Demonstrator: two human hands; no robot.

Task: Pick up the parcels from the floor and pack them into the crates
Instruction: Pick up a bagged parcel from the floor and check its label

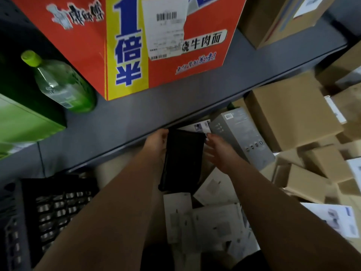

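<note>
1 parcel is picked up, and I'd judge the carry is the step in hand. A flat black parcel (pixel 182 161) is up off the floor, held between the 2 hands just in front of the grey shelf's (pixel 175 106) edge. The left hand (pixel 156 142) grips its left long edge, with fingers curled round the far corner. The right hand (pixel 219 151) is looser — fingers nearly straight, tips touching the parcel's far right corner, palm lying along that side rather than clamped on it. So the left is grasping the parcel, and the right is released and only steadies it.

The black crate (pixel 50 210) sits below and to the left of the left hand, open side up as far as I can tell. The next move, I'd say, calls for a swing left and down into it, keeping clear of the shelf lip. More parcels lie on the floor — white boxes (pixel 205 222) below the hands, brown cartons (pixel 293 114) to the right of the right hand.
</note>
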